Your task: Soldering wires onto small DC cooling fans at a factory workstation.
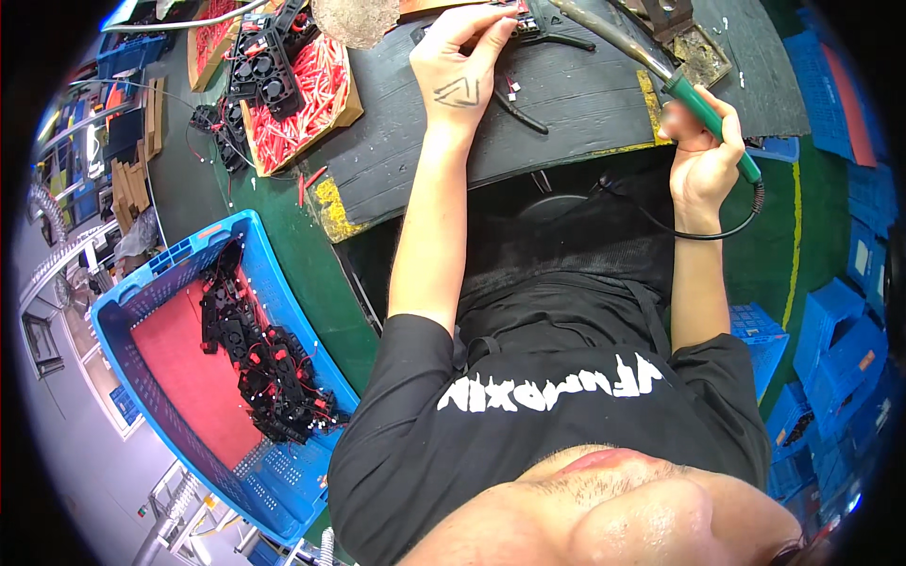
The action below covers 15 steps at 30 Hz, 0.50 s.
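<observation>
My right hand (703, 156) is closed around the green handle of a soldering iron (696, 102). The iron's metal shaft slants up and left over the bench, its tip cut off by the upper edge. My left hand (460, 58) is at the upper middle of the bench, thumb and fingers pinched together beside a small part with red pieces (525, 21). What the fingertips grip is too small to make out. Two curved black handles (517, 113), like those of pliers, lie just right of that hand. A small white connector (513, 88) rests close by.
On the dark bench (377, 156) stands a cardboard box of red tubes (316, 90) with black fan units (269, 71) over it. A blue crate (179, 255) at lower left holds several wired black units. A metal stand (698, 57) sits at upper right. The iron's cord (698, 236) loops below my right hand.
</observation>
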Motion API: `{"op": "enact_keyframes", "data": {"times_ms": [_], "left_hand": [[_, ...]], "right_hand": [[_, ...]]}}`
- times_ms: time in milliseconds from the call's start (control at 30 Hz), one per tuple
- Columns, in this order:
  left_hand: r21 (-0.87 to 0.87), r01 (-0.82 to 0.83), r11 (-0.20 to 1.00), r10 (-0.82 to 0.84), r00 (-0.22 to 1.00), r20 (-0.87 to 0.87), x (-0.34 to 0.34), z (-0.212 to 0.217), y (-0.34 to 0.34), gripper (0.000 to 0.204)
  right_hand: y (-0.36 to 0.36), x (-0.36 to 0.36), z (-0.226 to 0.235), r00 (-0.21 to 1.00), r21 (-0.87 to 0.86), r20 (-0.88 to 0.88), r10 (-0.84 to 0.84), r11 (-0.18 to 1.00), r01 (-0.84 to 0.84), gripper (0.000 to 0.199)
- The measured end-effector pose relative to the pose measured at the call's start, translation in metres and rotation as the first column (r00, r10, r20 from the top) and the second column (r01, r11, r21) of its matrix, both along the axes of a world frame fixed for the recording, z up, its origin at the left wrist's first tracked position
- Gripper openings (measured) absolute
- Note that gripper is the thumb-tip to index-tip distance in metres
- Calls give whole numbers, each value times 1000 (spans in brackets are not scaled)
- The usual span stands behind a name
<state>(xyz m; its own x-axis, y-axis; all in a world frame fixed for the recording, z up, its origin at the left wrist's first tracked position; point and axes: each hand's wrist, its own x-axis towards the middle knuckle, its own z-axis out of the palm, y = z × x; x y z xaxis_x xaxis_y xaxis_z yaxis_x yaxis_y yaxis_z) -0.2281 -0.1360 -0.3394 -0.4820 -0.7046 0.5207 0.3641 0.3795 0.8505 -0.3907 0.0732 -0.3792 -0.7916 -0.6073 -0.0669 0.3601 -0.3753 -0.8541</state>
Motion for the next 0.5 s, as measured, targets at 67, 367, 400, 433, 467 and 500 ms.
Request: {"op": "enact_keyframes", "data": {"times_ms": [67,367,400,433,467,500], "left_hand": [[55,-124,991,113,979,170,-6,10,11,15],[7,-361,933,352,914,201,-26,6,17,12],[5,-368,930,362,916,174,-28,9,21,13],[8,-366,931,359,917,174,-30,7,22,13],[2,-412,911,405,897,175,-31,6,23,13],[-4,-456,890,450,876,176,-32,5,25,13]], "right_hand": [[1,-1,0,1000,3,-1,-6,1000,6,47],[0,3,2,999,34,-16,-38,999,39,48],[1,3,1,999,26,-20,-37,999,38,48],[1,2,0,999,28,-20,-39,999,39,48],[0,1,-1,999,26,-8,-33,999,33,48],[0,1,-2,1000,24,5,-27,999,27,49]]}}
